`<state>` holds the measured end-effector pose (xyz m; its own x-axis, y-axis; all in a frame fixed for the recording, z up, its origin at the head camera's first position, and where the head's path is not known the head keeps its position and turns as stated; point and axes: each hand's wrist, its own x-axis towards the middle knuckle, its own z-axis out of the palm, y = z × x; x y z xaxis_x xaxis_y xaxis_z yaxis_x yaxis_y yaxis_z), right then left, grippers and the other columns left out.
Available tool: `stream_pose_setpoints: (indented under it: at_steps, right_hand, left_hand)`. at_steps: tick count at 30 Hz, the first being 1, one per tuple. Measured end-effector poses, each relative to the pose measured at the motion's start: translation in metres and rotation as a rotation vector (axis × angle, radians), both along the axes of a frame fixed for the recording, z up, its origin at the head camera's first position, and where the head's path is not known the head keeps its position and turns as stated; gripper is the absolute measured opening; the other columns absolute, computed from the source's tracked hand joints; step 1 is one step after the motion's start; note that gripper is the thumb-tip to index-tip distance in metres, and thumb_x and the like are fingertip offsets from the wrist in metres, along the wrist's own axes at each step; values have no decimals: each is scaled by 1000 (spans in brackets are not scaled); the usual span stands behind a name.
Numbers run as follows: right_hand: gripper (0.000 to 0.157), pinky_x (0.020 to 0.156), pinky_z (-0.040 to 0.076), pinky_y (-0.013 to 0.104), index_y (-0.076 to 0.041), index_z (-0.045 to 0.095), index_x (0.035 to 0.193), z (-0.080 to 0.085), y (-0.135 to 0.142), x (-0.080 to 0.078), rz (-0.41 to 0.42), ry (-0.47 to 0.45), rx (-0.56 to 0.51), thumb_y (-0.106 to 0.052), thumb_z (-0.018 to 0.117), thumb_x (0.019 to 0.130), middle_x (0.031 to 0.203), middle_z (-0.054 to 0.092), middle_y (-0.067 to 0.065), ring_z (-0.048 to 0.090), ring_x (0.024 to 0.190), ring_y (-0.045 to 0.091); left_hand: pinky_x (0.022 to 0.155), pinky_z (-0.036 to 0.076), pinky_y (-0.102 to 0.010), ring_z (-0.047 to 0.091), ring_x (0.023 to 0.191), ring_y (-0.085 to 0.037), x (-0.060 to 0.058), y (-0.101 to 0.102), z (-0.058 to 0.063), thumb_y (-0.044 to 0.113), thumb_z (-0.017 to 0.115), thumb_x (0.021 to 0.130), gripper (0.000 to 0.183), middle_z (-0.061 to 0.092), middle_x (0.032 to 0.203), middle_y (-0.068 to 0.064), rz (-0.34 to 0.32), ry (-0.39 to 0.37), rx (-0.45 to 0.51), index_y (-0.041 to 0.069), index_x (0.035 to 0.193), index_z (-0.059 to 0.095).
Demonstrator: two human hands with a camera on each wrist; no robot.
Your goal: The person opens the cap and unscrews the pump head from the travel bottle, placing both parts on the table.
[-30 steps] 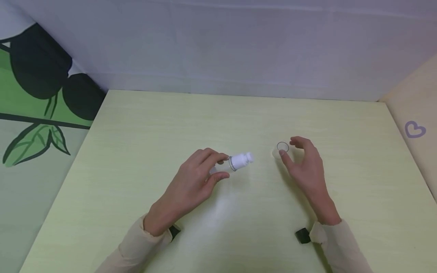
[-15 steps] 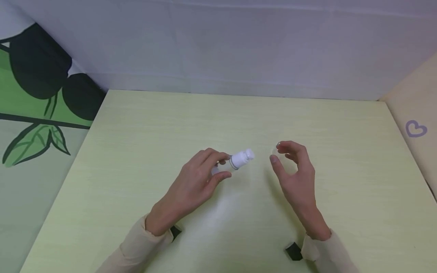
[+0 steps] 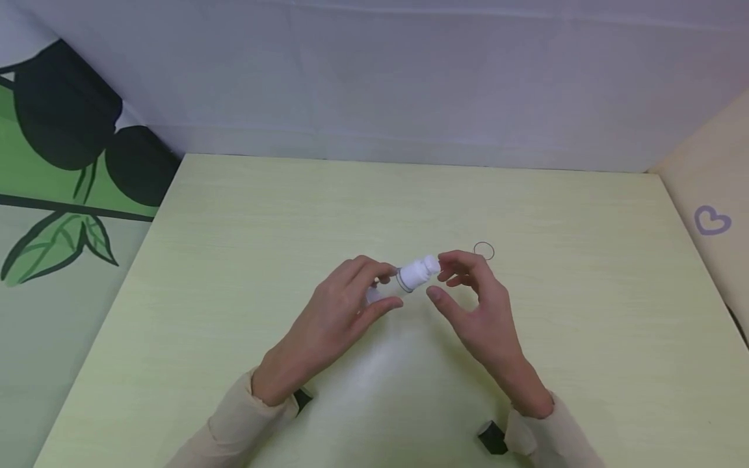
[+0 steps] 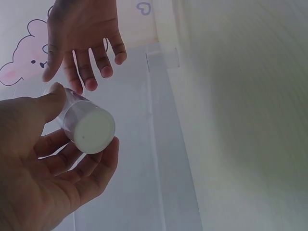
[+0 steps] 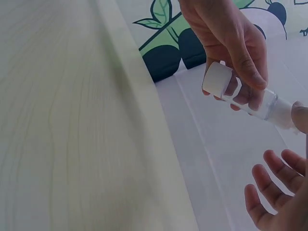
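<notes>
A small clear bottle with a white pump top is in my left hand, gripped round its body between thumb and fingers. It lies tilted above the table, its top pointing right and its white base facing the left wrist camera. My right hand hovers at the pump end with fingers spread and bent, thumb apart, and holds nothing. In the right wrist view its thumb overlaps the pump end. Behind the right hand, a clear cap with a dark ring-like rim stands on the table.
The pale wooden table runs back to a plain light wall cloth. A panel with green and black drawings stands at the left, and one with a purple heart at the right.
My right hand has moved left from beside the clear cap to the pump end of the bottle, leaving the cap on the table. The left hand and bottle have shifted slightly right.
</notes>
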<state>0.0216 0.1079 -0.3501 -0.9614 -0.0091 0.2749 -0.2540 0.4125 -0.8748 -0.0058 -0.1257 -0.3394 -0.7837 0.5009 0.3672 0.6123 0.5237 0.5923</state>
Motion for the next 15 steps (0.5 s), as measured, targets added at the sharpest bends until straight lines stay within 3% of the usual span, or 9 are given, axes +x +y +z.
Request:
stream_pose_setpoints:
  at_steps: [15]
  right_hand:
    - [37,89,55,19,-2,63,120,2,-10,-6,116,71,-68,6,78,88,113,69,6,64,96,10]
  left_hand:
    - [77,55,-25,59,97,-14,0,7,-2,30,82,92,39,66,109,2,-12,77,-13,11,122,66]
